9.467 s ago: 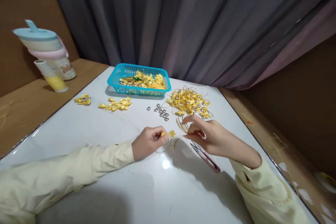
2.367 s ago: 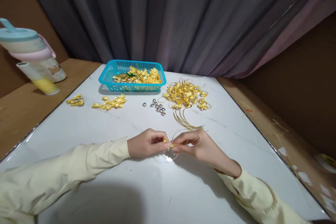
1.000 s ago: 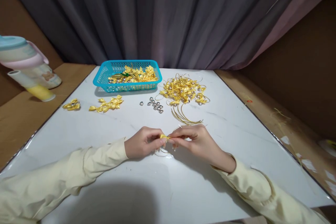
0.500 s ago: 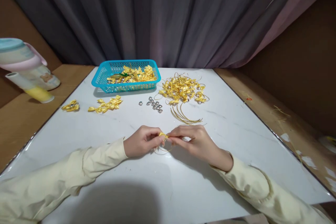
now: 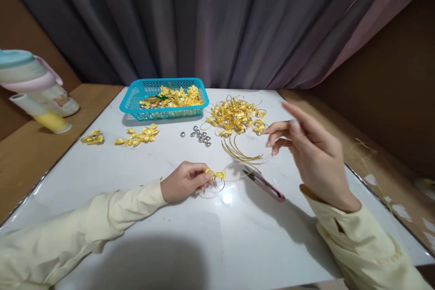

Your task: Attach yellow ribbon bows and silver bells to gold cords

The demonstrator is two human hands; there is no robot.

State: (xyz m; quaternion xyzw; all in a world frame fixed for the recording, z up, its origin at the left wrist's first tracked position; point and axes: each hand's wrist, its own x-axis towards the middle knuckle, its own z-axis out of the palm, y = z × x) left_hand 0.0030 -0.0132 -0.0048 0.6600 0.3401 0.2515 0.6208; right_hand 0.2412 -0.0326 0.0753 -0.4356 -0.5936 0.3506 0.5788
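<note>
The right hand [image 5: 311,154] had let go of the yellow bow [image 5: 216,174] and lifted away, its grip loose and empty, uncovering the snips [image 5: 263,183] on the tabletop [image 5: 170,244]. Just left of the snips, the left hand [image 5: 185,182] alone pinched the bow, so the two-handed work on it seemed done.

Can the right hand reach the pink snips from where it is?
Probably yes. The right hand is raised with open fingers near the pink snips, which lie uncovered on the table. The left hand, pinching the yellow bow, sits off to the other side.
</note>
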